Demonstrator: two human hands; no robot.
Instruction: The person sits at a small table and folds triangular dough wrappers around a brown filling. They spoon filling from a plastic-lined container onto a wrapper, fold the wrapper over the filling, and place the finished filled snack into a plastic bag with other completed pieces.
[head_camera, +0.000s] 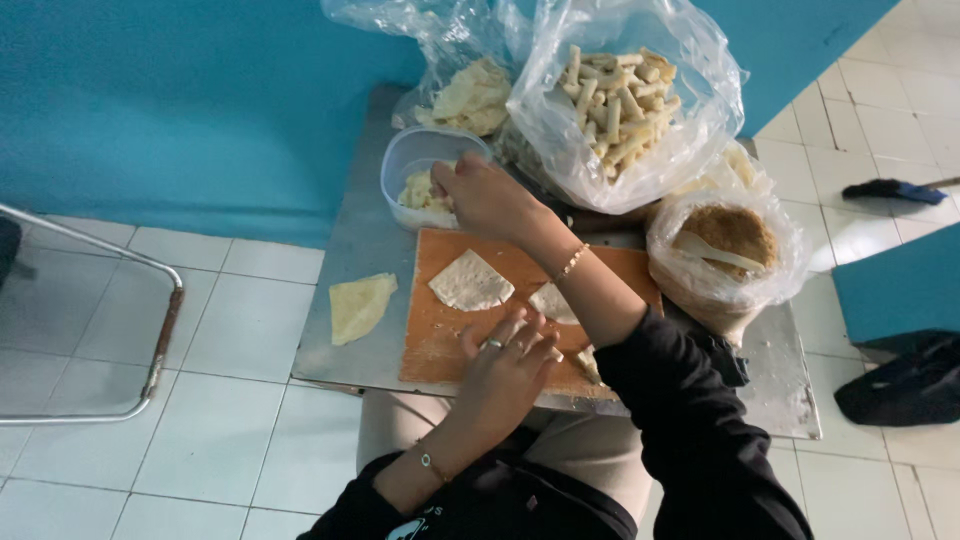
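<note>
My right hand (484, 195) reaches forward over a clear plastic tub (402, 165) of pale filling, its fingertips at the tub's rim. Whether it grips anything I cannot tell. My left hand (507, 358) lies with fingers spread on an orange cutting board (437, 330), resting by a thin pastry sheet (555, 303). Another flat pastry sheet (471, 281) lies on the board further forward. A folded sheet (359, 305) lies on the metal tray (345, 250) left of the board.
A clear bag of rolled pastry sticks (618, 100) stands at the back, with a bag of pastry sheets (470, 95) beside it. A bag of brown crumbs with a spoon (728, 240) stands right. A metal chair frame (150, 330) is at left on the tiled floor.
</note>
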